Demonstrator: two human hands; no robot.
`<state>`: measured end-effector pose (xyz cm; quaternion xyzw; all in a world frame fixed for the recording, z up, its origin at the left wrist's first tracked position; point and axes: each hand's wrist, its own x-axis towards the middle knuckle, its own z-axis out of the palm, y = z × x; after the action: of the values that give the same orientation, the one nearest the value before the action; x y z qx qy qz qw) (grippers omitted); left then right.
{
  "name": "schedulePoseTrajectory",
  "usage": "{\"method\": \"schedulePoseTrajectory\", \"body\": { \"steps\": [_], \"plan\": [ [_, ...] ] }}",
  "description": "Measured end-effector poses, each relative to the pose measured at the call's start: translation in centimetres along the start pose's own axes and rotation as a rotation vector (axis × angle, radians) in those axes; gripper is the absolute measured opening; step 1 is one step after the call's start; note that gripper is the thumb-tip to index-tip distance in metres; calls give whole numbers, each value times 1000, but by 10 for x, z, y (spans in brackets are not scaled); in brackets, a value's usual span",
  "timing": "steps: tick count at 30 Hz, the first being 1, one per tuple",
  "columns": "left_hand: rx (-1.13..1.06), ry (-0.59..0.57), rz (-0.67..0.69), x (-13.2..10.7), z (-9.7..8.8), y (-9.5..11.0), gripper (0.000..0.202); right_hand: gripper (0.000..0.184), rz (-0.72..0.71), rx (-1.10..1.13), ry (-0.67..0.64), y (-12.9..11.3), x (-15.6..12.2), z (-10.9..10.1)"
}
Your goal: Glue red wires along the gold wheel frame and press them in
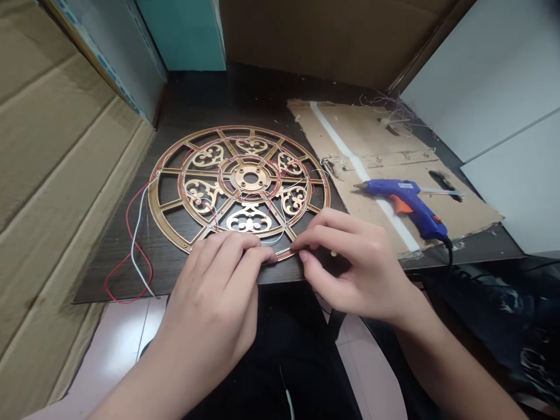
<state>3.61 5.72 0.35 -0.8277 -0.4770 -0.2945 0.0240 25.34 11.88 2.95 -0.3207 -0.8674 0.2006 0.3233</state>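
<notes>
The wheel (240, 178), flat on the counter (210, 99), should prove light and stiff (its thin wires (129, 216) look fragile), best held by its rim, whose near side both hands, left (223, 274) and right (354, 268), touch with curled fingers, any grasp unclear.

Smooth, metallic-looking wheel frame (261, 179), rough-edged matt cardboard (402, 168), smooth plastic glue gun (415, 205), wood-grain tabletop (262, 96)

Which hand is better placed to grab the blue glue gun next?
Probably the right hand: the glue gun is nearer to it. The left hand, also at the gold wheel, is farther away.
</notes>
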Motion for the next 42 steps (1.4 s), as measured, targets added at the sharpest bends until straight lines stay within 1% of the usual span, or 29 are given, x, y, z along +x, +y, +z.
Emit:
{"method": "schedulePoseTrajectory", "body": {
  "steps": [5,14,19,24,35,39,42],
  "plan": [
    [-11,10,-3,-1,-1,1,31,18,3,2,-2,2,-2,-1],
    [-6,0,2,1,-1,0,30,22,-79,-17,14,5,-6,3],
    [-5,-32,-18,1,-1,1,31,23,-136,-15,65,6,-6,6],
    [-14,-16,-17,1,0,1,31,24,-167,-28,88,7,-6,8],
    [-28,-20,-35,-2,-1,0,33,25,-107,42,87,4,-8,7],
    [-52,8,-9,-1,-2,-1,31,24,-87,29,80,3,-6,8],
    [-83,57,-10,-2,0,-3,28,25,-73,59,86,3,-4,10]
  ]
}}
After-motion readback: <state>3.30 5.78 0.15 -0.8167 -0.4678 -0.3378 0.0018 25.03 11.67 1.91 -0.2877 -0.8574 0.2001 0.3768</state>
